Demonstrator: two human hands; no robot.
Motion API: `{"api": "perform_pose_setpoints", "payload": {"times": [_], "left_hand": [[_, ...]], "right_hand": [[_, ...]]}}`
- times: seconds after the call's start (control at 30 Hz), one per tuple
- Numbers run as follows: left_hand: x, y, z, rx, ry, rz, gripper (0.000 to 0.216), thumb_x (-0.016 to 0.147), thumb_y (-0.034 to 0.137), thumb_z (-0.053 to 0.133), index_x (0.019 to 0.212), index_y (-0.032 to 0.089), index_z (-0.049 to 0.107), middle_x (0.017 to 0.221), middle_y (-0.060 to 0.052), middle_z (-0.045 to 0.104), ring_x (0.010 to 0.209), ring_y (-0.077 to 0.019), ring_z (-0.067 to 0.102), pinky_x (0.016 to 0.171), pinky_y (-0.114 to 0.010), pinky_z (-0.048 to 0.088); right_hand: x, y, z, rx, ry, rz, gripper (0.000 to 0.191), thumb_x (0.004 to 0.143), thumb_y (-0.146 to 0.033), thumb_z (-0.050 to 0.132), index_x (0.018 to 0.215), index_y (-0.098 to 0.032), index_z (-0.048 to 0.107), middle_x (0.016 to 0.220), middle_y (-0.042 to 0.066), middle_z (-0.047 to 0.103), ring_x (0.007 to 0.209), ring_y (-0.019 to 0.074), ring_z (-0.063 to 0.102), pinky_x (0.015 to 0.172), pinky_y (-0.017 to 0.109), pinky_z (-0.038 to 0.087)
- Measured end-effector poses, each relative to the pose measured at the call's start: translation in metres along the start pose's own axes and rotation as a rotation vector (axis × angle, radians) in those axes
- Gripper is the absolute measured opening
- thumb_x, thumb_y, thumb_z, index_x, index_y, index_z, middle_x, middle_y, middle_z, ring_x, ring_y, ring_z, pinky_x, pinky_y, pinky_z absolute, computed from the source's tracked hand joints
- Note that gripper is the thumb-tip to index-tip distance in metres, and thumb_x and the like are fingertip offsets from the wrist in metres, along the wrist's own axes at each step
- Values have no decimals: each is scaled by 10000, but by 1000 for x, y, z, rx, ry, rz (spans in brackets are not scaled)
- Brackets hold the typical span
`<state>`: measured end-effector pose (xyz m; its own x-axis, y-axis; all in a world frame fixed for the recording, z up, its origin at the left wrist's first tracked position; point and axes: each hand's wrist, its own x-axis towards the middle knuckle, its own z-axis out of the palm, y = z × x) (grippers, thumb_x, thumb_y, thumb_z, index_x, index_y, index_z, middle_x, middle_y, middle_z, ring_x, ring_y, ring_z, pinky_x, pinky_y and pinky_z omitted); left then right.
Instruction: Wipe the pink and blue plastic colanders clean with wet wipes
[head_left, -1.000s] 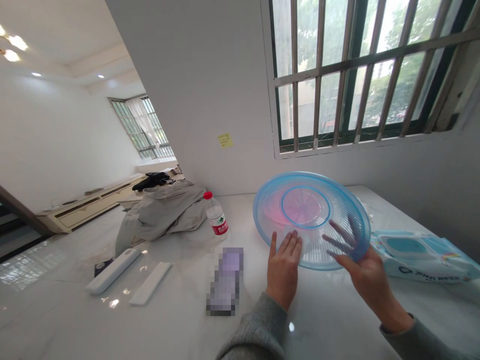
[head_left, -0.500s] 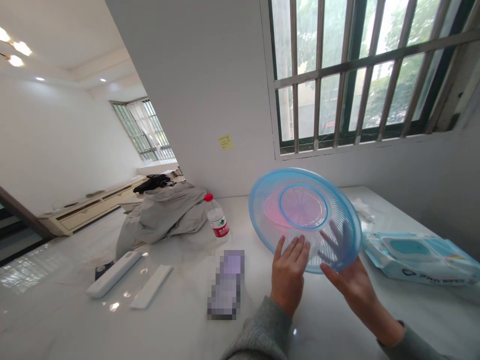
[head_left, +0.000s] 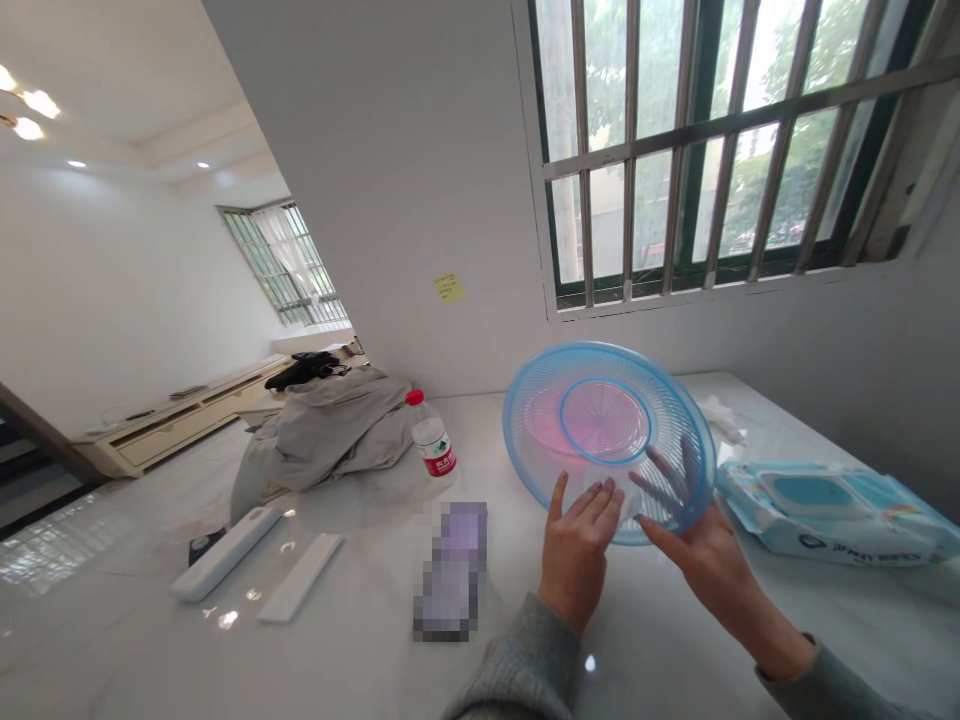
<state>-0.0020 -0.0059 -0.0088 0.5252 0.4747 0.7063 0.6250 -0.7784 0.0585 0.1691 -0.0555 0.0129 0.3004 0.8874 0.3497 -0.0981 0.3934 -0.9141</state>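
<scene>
A round, see-through blue plastic basket [head_left: 679, 430] is tilted up above the table, its ringed base facing me. My right hand [head_left: 712, 560] grips its lower right rim, thumb on the near side and fingers showing through the mesh behind. Against the lower part of the basket lies my left hand [head_left: 577, 555], fingers almost straight. Under those fingertips shows a thin pale patch that looks like a white wipe [head_left: 611, 478]; its edges are hard to make out. Something pink [head_left: 541, 420] shows through the mesh.
To the right lies a blue pack of wipes [head_left: 832, 510], with crumpled white tissue [head_left: 721, 418] behind it. Leftward are a blurred-out phone [head_left: 451, 570], a red-capped bottle [head_left: 433, 440], grey cloth [head_left: 330, 430] and two white flat pieces, one a long case [head_left: 229, 555].
The basket has turned slightly and its right edge has shifted a little left with my right hand. My left hand stays at nearly the same place on it.
</scene>
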Motion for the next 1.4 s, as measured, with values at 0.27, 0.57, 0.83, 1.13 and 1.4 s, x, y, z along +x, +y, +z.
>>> {"api": "perform_pose_setpoints", "payload": {"times": [0.27,0.57,0.83,1.13,1.4], "left_hand": [[-3,-1,-1,129,-71,-80,539,1025,104,474,1538,260,535,1565,-54,592,1461,-196,546,1351,-595,16],[-2,3,-7,76,-200,-115,686,947,63,471,1618,192,407,1655,-98,484,1542,-226,439,1335,-654,133],[-3,1,-8,4,-219,-159,600,952,101,558,1541,210,514,1622,-104,531,1526,-251,463,1334,-672,149],[-1,8,-12,-54,-208,-70,728,886,414,806,1538,274,512,1596,-109,563,1540,-289,441,1317,-707,54],[4,16,-20,-45,94,-3,529,978,502,680,1446,267,610,1410,-72,719,1405,-243,588,1348,-552,89]], "right_hand": [[6,-30,-11,24,109,15,863,767,-187,776,1562,-401,520,1611,73,542,1340,421,639,831,498,694],[13,-17,-11,144,187,166,576,765,-190,759,1322,-334,724,1559,54,605,1365,379,628,863,430,687],[15,-12,-9,214,237,364,672,741,-320,831,1391,-339,659,1389,77,736,1205,358,739,1012,513,618],[16,-6,-13,228,274,441,652,755,-217,732,1393,-328,653,1275,84,786,1122,343,779,983,537,625],[19,-4,-18,244,328,418,701,748,-186,728,1424,-328,612,1250,68,795,1098,319,790,972,498,634]]}}
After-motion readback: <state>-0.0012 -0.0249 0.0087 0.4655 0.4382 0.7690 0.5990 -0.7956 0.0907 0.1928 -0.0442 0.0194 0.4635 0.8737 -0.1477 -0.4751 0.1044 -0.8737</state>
